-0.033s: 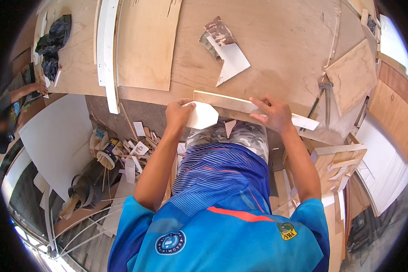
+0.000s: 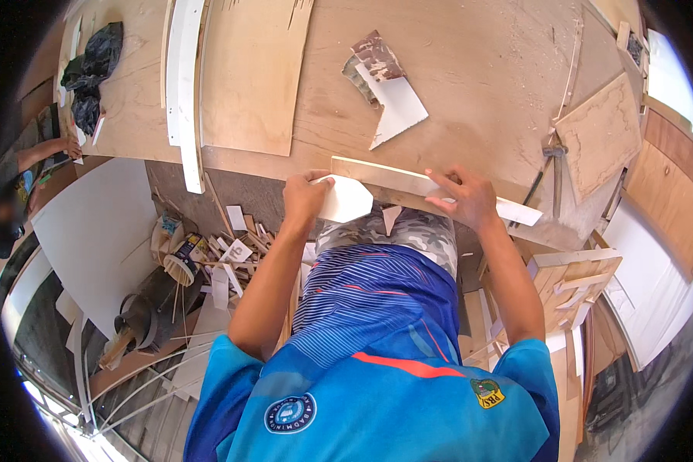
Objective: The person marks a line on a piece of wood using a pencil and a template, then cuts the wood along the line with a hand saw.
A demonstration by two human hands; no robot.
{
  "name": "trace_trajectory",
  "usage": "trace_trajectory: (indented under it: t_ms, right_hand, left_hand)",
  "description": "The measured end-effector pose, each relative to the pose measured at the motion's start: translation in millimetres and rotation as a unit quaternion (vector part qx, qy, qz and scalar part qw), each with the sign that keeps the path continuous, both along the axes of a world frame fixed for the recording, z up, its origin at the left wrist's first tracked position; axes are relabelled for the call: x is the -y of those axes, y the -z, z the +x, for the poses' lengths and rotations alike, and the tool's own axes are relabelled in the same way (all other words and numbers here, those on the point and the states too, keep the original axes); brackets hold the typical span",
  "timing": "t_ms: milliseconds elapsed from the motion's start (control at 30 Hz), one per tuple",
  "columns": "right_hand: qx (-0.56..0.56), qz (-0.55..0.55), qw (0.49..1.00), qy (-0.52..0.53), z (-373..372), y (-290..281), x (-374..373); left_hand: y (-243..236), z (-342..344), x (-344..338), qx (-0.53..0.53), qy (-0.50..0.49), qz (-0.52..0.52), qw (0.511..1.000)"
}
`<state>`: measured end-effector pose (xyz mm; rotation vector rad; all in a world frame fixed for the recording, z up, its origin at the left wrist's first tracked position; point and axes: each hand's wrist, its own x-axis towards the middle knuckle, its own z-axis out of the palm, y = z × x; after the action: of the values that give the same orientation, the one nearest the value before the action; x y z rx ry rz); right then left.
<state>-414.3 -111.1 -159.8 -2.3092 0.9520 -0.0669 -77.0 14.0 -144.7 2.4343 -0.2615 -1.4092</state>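
Note:
My left hand (image 2: 305, 202) is closed on a small white board piece (image 2: 346, 200) with cut-off corners, pinched at its left edge above my lap. Along the table's front edge lies a long, narrow white strip (image 2: 385, 174), slanting down to the right. My right hand (image 2: 470, 199) holds that strip toward its right part, index finger over its far edge and thumb at its near edge; the other fingers are partly hidden. Farther in on the table lies a white offcut (image 2: 399, 108) with a jagged edge, a camouflage-patterned piece (image 2: 379, 58) at its far end.
A hammer (image 2: 556, 165) lies at the table's right, beside a square board (image 2: 599, 137). Long white strips (image 2: 183, 85) and a plywood panel (image 2: 254, 77) lie on the left. Wood scraps (image 2: 235, 254) are heaped below. Another person's hand (image 2: 68, 146) is at far left.

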Motion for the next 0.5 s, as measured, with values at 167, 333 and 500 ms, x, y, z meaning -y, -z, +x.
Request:
trace_trajectory:
  t_ms: [167,333,500]
  right_hand:
    - [0.022,-0.013,1.0,-0.006,7,4,5]
    - [-0.002,-0.004,1.0,-0.006,11,4,4]
    - [0.015,-0.04,0.999,-0.021,14,2,6]
  left_hand:
    - [-4,2,-3,0.007,0.026,-0.009,1.0]
    - [-6,-1,-6,-0.021,-0.04,-0.002,0.999]
    - [-24,-6,10,-0.002,-0.035,0.006,0.999]
